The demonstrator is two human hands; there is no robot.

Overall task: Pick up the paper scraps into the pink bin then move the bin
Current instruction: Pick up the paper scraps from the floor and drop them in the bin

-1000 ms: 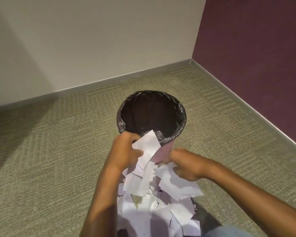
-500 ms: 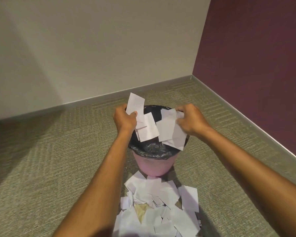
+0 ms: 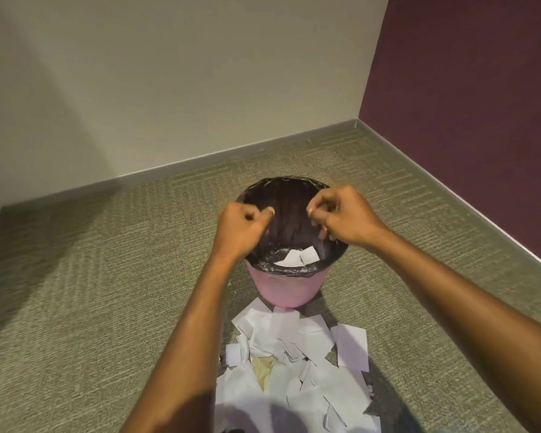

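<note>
left hand (image 3: pixel 242 228) + right hand (image 3: pixel 341 218) loosely curled, holding nothing, over pink bin (image 3: pixel 286 284) | paper scraps (image 3: pixel 294 364) piled on carpet (image 3: pixel 91 292) just in front | featherlight, floppy, so pinch bunches

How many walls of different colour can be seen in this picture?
2. The beige wall fills the left and centre behind the pink bin; the dark purple wall stands on the right. They meet at the corner. Other walls may lie outside the view.
</note>
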